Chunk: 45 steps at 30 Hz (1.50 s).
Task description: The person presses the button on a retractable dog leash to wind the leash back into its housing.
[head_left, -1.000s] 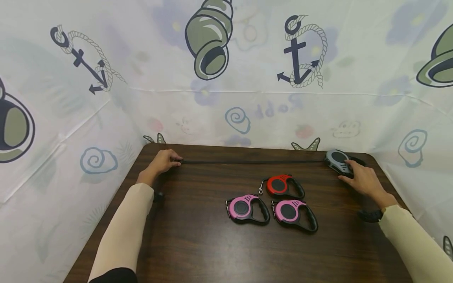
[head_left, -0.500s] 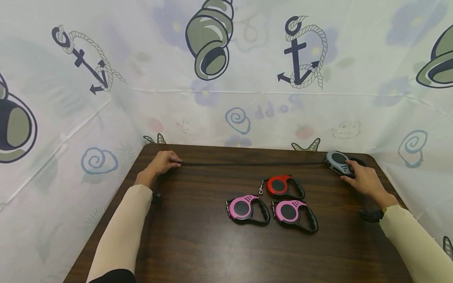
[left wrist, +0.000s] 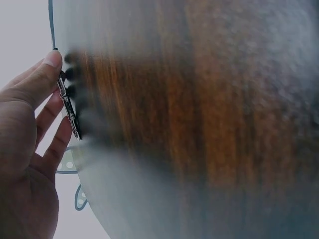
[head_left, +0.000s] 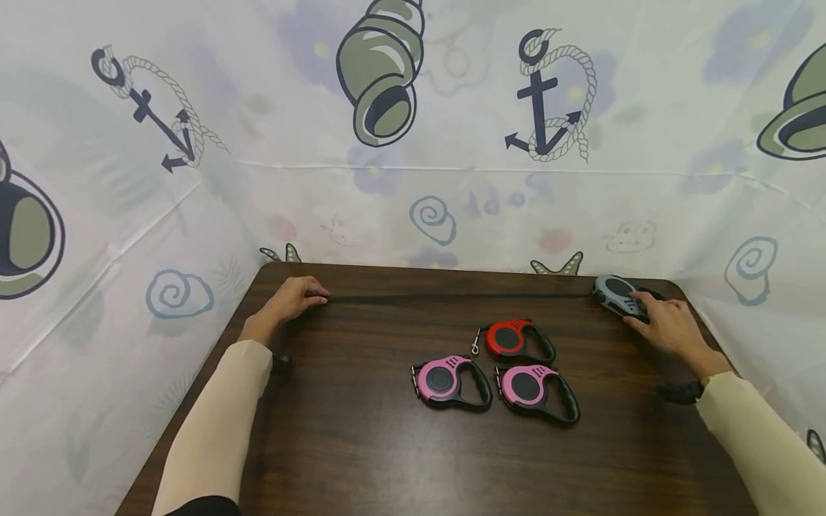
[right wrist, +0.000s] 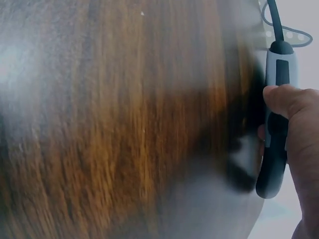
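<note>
A grey retractable dog leash point(head_left: 616, 294) is at the back right of the table, its black strap point(head_left: 452, 296) drawn out in a line across to the left. My right hand point(head_left: 667, 326) grips the leash's case; in the right wrist view the thumb lies over the case point(right wrist: 282, 69) above its black handle. At the strap's far left end, my left hand point(head_left: 292, 299) pinches it between thumb and fingers. The left wrist view shows the metal clip point(left wrist: 69, 107) against those fingers. In the head view the clip is hidden by the hand.
A red leash point(head_left: 510, 338) lies mid-table, its clip pointing left. Two pink leashes, one at left point(head_left: 441, 380) and one at right point(head_left: 525, 385), lie nearer. The brown table point(head_left: 361, 444) meets a patterned cloth point(head_left: 387, 215) behind and at the sides.
My left hand has shifted slightly left and toward me, still pinching the strap end. My right hand has moved very slightly right along the grey leash. The other leashes stay where they were.
</note>
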Motion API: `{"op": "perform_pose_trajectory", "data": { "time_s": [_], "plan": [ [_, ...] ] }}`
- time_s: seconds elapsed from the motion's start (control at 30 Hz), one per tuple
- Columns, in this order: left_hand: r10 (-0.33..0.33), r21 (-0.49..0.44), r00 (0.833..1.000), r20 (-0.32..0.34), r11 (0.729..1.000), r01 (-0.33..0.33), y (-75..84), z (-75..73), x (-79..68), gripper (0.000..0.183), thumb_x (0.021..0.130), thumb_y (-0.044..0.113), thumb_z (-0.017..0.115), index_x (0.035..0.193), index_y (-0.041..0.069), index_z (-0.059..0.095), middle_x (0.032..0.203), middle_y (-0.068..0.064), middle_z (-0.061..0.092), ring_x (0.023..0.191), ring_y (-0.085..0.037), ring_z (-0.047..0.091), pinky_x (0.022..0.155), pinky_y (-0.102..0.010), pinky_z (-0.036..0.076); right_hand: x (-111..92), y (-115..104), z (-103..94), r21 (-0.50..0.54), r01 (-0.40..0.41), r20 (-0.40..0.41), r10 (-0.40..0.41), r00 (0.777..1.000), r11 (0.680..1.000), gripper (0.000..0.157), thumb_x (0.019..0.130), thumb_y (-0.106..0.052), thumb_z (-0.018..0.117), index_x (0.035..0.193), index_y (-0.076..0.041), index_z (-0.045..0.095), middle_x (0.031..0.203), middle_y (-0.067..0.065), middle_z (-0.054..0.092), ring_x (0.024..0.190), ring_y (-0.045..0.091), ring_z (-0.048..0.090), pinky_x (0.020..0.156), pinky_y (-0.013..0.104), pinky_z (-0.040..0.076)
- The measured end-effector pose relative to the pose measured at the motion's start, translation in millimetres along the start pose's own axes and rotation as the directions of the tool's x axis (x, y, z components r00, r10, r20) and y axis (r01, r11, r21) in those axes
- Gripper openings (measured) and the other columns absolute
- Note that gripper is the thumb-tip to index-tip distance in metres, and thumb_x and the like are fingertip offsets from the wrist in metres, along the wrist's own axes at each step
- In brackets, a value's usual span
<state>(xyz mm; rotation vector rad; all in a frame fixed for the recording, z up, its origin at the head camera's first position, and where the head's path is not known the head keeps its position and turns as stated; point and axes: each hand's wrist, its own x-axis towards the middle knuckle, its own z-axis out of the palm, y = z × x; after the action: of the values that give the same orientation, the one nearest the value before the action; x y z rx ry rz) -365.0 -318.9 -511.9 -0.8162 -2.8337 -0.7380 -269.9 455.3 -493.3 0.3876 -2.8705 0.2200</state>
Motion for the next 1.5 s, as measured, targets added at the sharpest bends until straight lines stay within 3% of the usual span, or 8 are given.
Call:
{"op": "perform_pose_trajectory", "data": {
  "time_s": [0.23, 0.4, 0.5, 0.63, 0.73, 0.97, 1.27, 1.5],
  "plan": [
    [-0.043, 0.006, 0.999, -0.023, 0.999, 0.043, 1.7, -5.1, -4.8, 0.017, 0.097, 0.005, 0.076, 0.111, -0.004, 0.079, 0.109, -0.022, 0.078, 0.107, -0.043, 0.072, 0.096, -0.059, 0.054, 3.8, 3.2, -5.2, 0.072, -0.007, 0.028, 0.005, 1.0, 0.997, 0.056, 0.105, -0.027, 0.068, 0.142, 0.011, 0.05, 0.097, 0.032, 0.073, 0.101, 0.057, 0.065, 0.1, 0.073, 0.034],
    [-0.053, 0.012, 0.998, -0.034, 0.998, 0.054, 7.9, -12.6, -7.6, 0.019, 0.098, 0.006, 0.074, 0.114, -0.004, 0.078, 0.113, -0.023, 0.077, 0.108, -0.043, 0.072, 0.096, -0.06, 0.054, 4.3, 1.9, -8.6, 0.162, -0.045, 0.034, 0.04, 0.999, 0.986, 0.058, 0.107, -0.029, 0.066, 0.145, 0.01, 0.048, 0.105, 0.037, 0.068, 0.087, 0.049, 0.067, 0.079, 0.063, 0.049],
    [-0.039, 0.025, 0.999, -0.034, 0.999, 0.04, 10.9, -16.6, -9.7, 0.02, 0.099, 0.007, 0.074, 0.114, -0.004, 0.078, 0.113, -0.024, 0.077, 0.108, -0.044, 0.072, 0.094, -0.06, 0.055, 2.8, 0.5, -11.5, 0.217, -0.063, 0.035, 0.057, 0.998, 0.974, 0.059, 0.107, -0.03, 0.065, 0.148, 0.009, 0.047, 0.115, 0.043, 0.063, 0.079, 0.042, 0.066, 0.067, 0.056, 0.05],
    [-0.029, 0.029, 0.999, -0.028, 0.999, 0.03, 14.2, -22.3, -10.4, 0.02, 0.099, 0.006, 0.074, 0.115, -0.005, 0.078, 0.112, -0.023, 0.077, 0.102, -0.04, 0.074, 0.087, -0.055, 0.058, 1.1, -2.9, -17.7, 0.279, -0.082, 0.022, 0.079, 0.997, 0.957, 0.056, 0.108, -0.03, 0.063, 0.149, 0.006, 0.049, 0.128, 0.044, 0.058, 0.086, 0.048, 0.065, 0.07, 0.058, 0.049],
    [-0.023, 0.036, 0.999, -0.025, 0.999, 0.024, 16.7, -26.9, -9.3, 0.02, 0.098, 0.005, 0.074, 0.114, -0.005, 0.078, 0.11, -0.024, 0.078, 0.085, -0.031, 0.075, 0.073, -0.044, 0.059, 0.4, -4.5, -22.6, 0.315, -0.087, -0.016, 0.096, 0.995, 0.945, 0.052, 0.108, -0.029, 0.064, 0.147, 0.004, 0.053, 0.133, 0.041, 0.057, 0.101, 0.056, 0.062, 0.078, 0.066, 0.047],
    [0.002, 0.045, 1.0, -0.019, 0.999, -0.001, 22.3, -36.9, -8.6, 0.019, 0.095, 0.005, 0.079, 0.111, -0.004, 0.08, 0.1, -0.021, 0.08, 0.06, -0.011, 0.059, 0.055, -0.026, 0.044, -2.5, -5.2, -29.5, 0.395, -0.117, -0.066, 0.155, 0.986, 0.911, 0.046, 0.106, -0.028, 0.068, 0.138, 0.004, 0.061, 0.14, 0.04, 0.056, 0.122, 0.06, 0.053, 0.09, 0.072, 0.041],
    [0.023, 0.052, 1.0, 0.005, 0.998, -0.023, 27.4, -46.0, -13.7, 0.016, 0.087, 0.001, 0.084, 0.103, -0.001, 0.083, 0.097, -0.017, 0.081, 0.084, -0.033, 0.078, 0.07, -0.045, 0.062, -7.7, -6.4, -39.3, 0.439, -0.191, -0.016, 0.22, 0.975, 0.878, 0.05, 0.106, -0.035, 0.066, 0.137, 0.004, 0.062, 0.145, 0.043, 0.049, 0.131, 0.064, 0.044, 0.097, 0.077, 0.036],
    [0.06, 0.06, 0.998, -0.002, 0.996, -0.06, 22.2, -48.7, -20.1, 0.02, 0.084, -0.003, 0.085, 0.104, 0.001, 0.083, 0.099, -0.015, 0.081, 0.085, -0.032, 0.078, 0.071, -0.046, 0.062, -12.8, -3.3, -47.6, 0.463, -0.192, 0.035, 0.198, 0.979, 0.865, 0.047, 0.107, -0.032, 0.065, 0.136, 0.005, 0.063, 0.142, 0.042, 0.052, 0.129, 0.063, 0.044, 0.095, 0.075, 0.037]
  ]
}}
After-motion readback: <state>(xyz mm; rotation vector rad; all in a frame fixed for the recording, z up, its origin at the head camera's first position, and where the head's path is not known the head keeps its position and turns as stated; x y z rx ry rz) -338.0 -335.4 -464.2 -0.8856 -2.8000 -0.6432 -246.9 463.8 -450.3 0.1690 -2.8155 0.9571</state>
